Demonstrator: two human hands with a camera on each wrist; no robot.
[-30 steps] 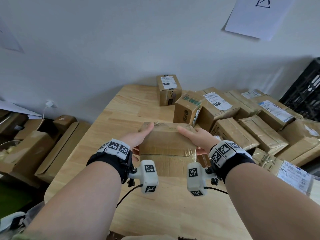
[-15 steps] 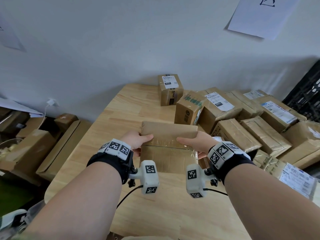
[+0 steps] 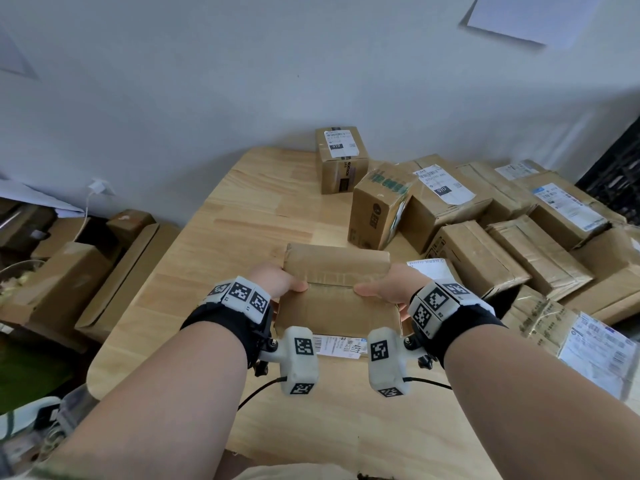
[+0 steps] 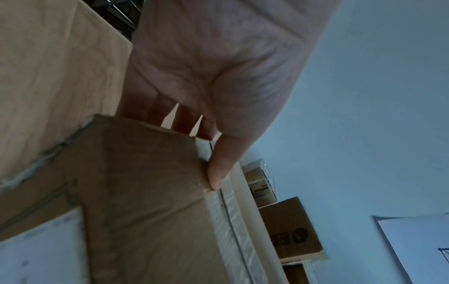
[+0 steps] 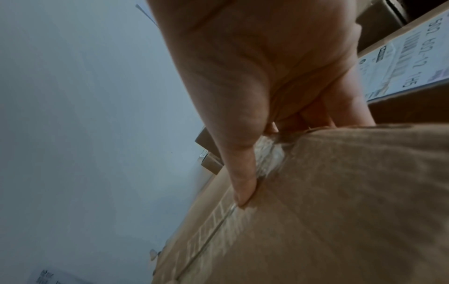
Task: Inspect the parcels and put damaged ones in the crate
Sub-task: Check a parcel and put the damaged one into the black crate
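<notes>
Both hands hold one flat brown cardboard parcel (image 3: 337, 292) above the wooden table (image 3: 249, 216), near its front middle. My left hand (image 3: 277, 282) grips its left end, thumb on the taped seam, fingers underneath. My right hand (image 3: 391, 287) grips the right end the same way. A white shipping label (image 3: 339, 346) shows on the side turned toward me. In the left wrist view the thumb (image 4: 218, 169) presses the parcel's (image 4: 145, 192) taped edge. In the right wrist view the thumb (image 5: 240, 180) lies along the parcel's (image 5: 340, 211) seam. A black crate (image 3: 620, 168) stands at the far right.
Several taped brown parcels (image 3: 485, 216) are heaped on the right half of the table. One small labelled box (image 3: 341, 157) stands upright by the wall. Cardboard boxes (image 3: 69, 278) lie on the floor to the left. A sheet of paper (image 3: 526, 15) hangs on the wall.
Both hands have tipped the parcel toward me, so the taped seam faces up and the label side now shows at the near edge. The thumbs slid from the top edge onto the seam.
</notes>
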